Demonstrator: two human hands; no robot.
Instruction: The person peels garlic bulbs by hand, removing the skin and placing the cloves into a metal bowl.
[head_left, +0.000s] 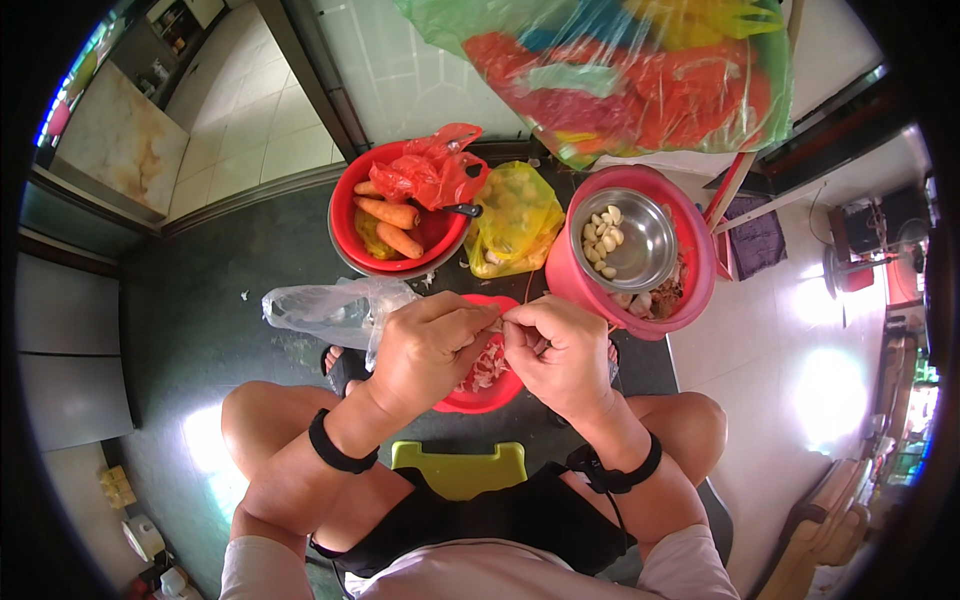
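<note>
My left hand (426, 354) pinches a small pale garlic clove (496, 325) between thumb and fingers, mostly hidden by the fingertips. Right against it, my right hand (559, 354) has thumb and forefinger closed at the clove's edge. Both hands are above a red plastic basin (480, 405) with garlic skins (489, 366) in it. To the right, a steel bowl (643, 251) with several peeled garlic cloves (602, 238) rests in a pink bucket (694, 300). Unpeeled garlic and loose skins (667, 289) lie under the bowl's near edge.
A clear plastic bag (322, 309) lies left of the basin. Farther back stand a red basin of carrots (396, 214) with a black-handled knife (466, 210) and a yellow plastic bag (517, 217). A large green bag (637, 82) hangs above. A yellow-green stool (459, 472) is between my legs.
</note>
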